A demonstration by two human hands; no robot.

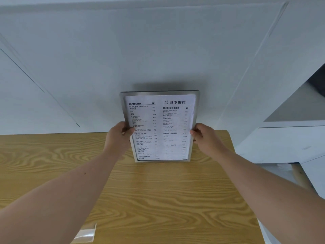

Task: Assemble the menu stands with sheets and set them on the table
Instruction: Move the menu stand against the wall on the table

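Between the left hand point(119, 136) and right hand point(202, 136), both pinching its side edges, the menu stand point(159, 125) stands upright at the far counter point(158, 199) edge, where an uneven release could tip it backward.

Both of my arms are showing bare skin the whole way, from the grip back to where they are running out of the picture. My left hand point(117, 136) and my right hand point(205, 138) are showing bare too, knuckles and fingers uncovered. My left forearm point(70, 187) is carrying one small dark mole point(85, 173) about halfway back from the grip, on the upper side. My right forearm point(263, 182) is looking smooth and unmarked along its lit upper side. My fingertips are blurring too much to show the nails.
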